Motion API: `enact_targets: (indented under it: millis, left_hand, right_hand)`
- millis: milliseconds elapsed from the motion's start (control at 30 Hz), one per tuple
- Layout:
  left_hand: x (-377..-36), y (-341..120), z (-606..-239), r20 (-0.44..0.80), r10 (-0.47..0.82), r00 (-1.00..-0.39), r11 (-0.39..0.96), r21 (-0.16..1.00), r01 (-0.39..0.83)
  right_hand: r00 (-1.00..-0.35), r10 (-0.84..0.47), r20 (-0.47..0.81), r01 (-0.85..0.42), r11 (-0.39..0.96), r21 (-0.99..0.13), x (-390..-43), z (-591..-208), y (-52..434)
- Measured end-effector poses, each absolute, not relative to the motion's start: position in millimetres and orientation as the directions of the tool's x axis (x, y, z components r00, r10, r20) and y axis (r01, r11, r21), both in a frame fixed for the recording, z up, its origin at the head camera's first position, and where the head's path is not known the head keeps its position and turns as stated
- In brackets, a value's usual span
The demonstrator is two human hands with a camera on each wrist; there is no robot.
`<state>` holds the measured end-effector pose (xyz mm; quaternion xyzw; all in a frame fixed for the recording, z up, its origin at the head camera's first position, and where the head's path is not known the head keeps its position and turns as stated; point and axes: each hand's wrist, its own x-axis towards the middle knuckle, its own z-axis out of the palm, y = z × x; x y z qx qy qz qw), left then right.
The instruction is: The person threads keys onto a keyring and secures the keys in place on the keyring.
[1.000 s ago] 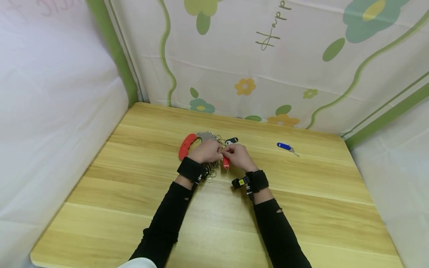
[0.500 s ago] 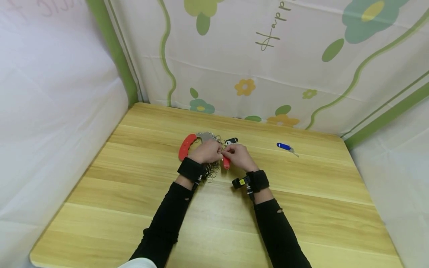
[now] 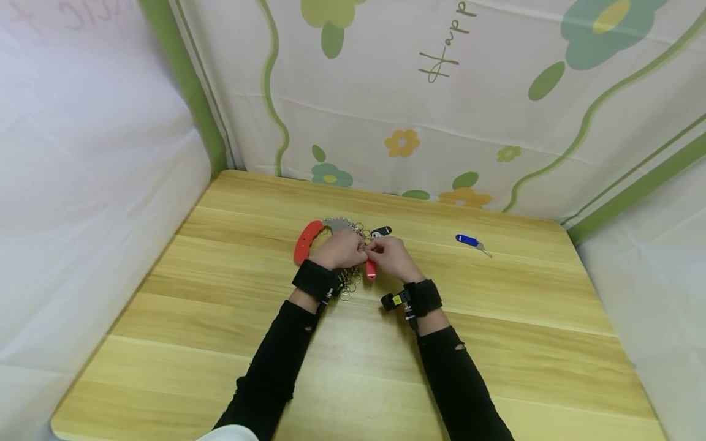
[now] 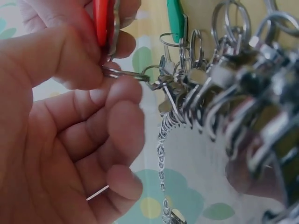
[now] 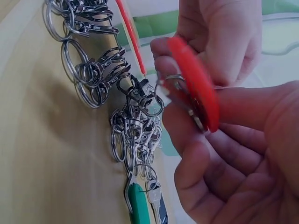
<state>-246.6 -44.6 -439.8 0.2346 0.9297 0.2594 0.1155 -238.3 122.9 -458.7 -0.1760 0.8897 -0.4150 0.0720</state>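
Note:
My left hand (image 3: 343, 248) pinches a split ring (image 4: 124, 72) between thumb and finger; the ring links to a clasp on a key holder. That holder has a red handle (image 3: 307, 240), a grey metal plate, a chain and several clasps with rings (image 5: 100, 70). Opposite it, my right hand (image 3: 393, 254) pinches a red key tag (image 5: 196, 86) by the same ring. The tag hangs below the fingertips in the head view, and a metal key lies against it, partly hidden. Both hands meet close over the table, fingertips almost together.
A key with a green tag (image 5: 138, 203) hangs from the rings. Just beyond my hands lies a black key tag (image 3: 382, 231). A blue-tagged key (image 3: 469, 241) lies to the right on the wooden table (image 3: 529, 343). White patterned cloth (image 3: 386, 92) walls the back.
Both hands keep their place and grip. The red key tag has shifted very slightly to the left beneath the fingers.

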Motion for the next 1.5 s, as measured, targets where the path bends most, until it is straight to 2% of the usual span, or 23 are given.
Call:
enact_targets:
  millis: [300, 500, 767, 1100, 1300, 1500]
  left_hand:
    - [-247.7, -46.6, -440.2, -0.124, 0.547, -0.828, 0.705, 0.601, 0.376]
    - [-247.5, -46.4, -440.1, -0.123, 0.550, -0.826, 0.706, 0.596, 0.382]
    - [-247.9, -45.3, -440.3, -0.126, 0.557, -0.821, 0.729, 0.547, 0.411]
    - [-246.9, -46.4, -438.1, -0.156, 0.560, -0.814, 0.699, 0.617, 0.362]
    - [-246.7, -46.0, -438.0, -0.139, 0.566, -0.812, 0.704, 0.594, 0.389]
    - [-247.0, -45.8, -438.3, -0.145, 0.565, -0.812, 0.723, 0.560, 0.404]
  right_hand:
    - [-0.950, -0.310, 0.038, -0.225, 0.596, -0.770, -241.0, -463.1, 126.3]
    - [-0.954, -0.299, 0.025, -0.209, 0.603, -0.770, -241.8, -464.1, 127.9]
    - [-0.941, -0.337, -0.015, -0.203, 0.600, -0.774, -240.2, -461.2, 127.0]
    - [-0.948, -0.311, -0.064, -0.133, 0.571, -0.810, -239.0, -462.4, 127.9]
    - [-0.947, -0.314, -0.063, -0.134, 0.567, -0.813, -238.2, -462.8, 128.3]
    - [-0.923, -0.377, -0.081, -0.161, 0.568, -0.807, -237.5, -460.5, 129.4]
